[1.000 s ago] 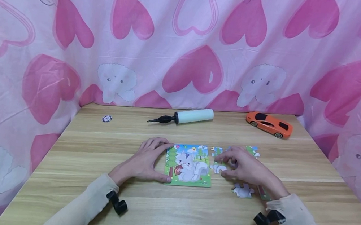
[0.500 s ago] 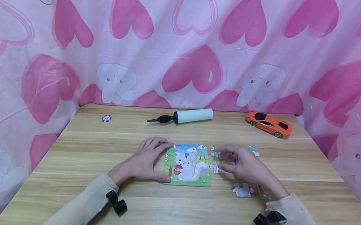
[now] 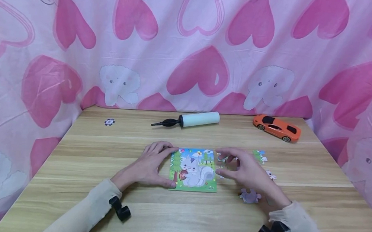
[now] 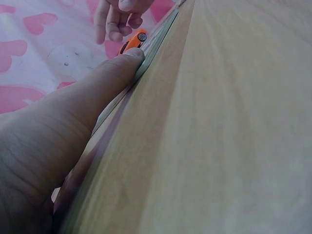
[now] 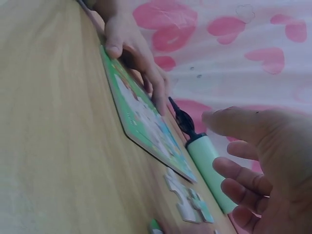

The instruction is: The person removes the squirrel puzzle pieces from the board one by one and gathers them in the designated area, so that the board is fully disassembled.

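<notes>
A square jigsaw board (image 3: 197, 173) with a squirrel picture lies flat in the middle of the table. My left hand (image 3: 152, 165) spans its left side: the thumb rests on the near left corner, and the index fingertip touches the far left corner. At the board's right edge hovers my right hand (image 3: 246, 170), thumb and fingers apart, nothing between them. Under and beside it lie loose jigsaw pieces, partly hidden by the hand, including a grey one (image 3: 250, 196) nearer the front. In the right wrist view, joined pieces (image 5: 187, 202) lie just off the board's corner.
Farther back lies a pale hand pump (image 3: 200, 120) with a black nozzle. An orange toy car (image 3: 277, 128) stands at the back right, and a poker chip (image 3: 109, 122) lies at the back left. Pink heart-patterned curtain (image 3: 198, 72) closes off the back and sides.
My right hand has moved left from over the loose pieces to the board's right edge, its thumb and fingers spreading. The left hand and board have stayed put.
</notes>
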Demonstrator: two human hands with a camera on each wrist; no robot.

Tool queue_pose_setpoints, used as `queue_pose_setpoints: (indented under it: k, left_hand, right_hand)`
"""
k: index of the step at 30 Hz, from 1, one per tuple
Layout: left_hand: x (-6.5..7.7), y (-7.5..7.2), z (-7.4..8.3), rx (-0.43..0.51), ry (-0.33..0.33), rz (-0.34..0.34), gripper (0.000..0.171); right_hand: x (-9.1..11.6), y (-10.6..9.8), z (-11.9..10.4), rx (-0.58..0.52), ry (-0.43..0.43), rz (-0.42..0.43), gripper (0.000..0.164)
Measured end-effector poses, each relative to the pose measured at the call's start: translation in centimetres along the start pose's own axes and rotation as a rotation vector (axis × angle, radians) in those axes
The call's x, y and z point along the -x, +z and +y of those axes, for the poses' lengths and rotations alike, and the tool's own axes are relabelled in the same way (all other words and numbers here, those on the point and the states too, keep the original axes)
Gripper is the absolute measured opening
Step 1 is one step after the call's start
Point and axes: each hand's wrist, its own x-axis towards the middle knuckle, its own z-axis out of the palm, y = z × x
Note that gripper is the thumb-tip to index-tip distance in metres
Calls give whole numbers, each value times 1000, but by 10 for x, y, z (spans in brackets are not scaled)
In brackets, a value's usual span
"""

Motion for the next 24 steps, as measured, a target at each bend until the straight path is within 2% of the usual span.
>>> queue_pose_setpoints:
  k: [5,18,24]
  left_hand:
    - [0,0,-1,1,1,3,124]
    - [0,0,0,0,1,-1,124]
    - [0,0,-1,1,0,-1,124]
  right_hand:
    - [0,8,-3,-11,-21,-8,66]
    - [2,23,-5,-69,39,-90,67]
    - [2,29,-4,25,-14,-93,69]
